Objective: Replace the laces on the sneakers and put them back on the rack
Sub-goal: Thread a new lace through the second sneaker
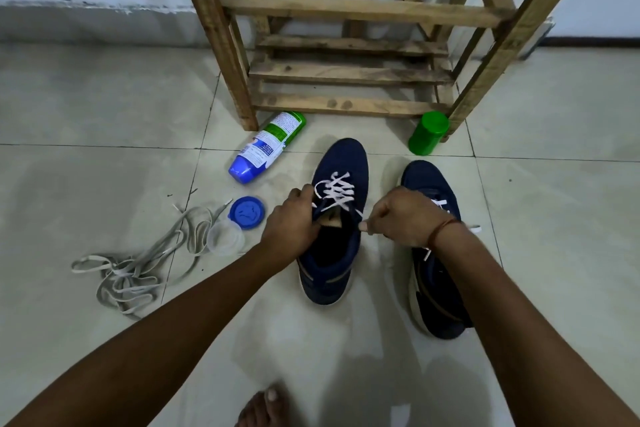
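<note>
While the left hand (294, 218) clasps its eyelet edge and the right hand (401, 218) pinches the white lace (337, 192) end, navy sneaker (343, 159), on floor near the wooden rack (346, 104): likely light, soft-sided; lace limp, best held by its tip.

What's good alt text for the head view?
A left hand grips a navy sneaker while the right hand pinches its white lace, on a tiled floor. The second sneaker, old laces and a wooden rack are nearby.
</note>
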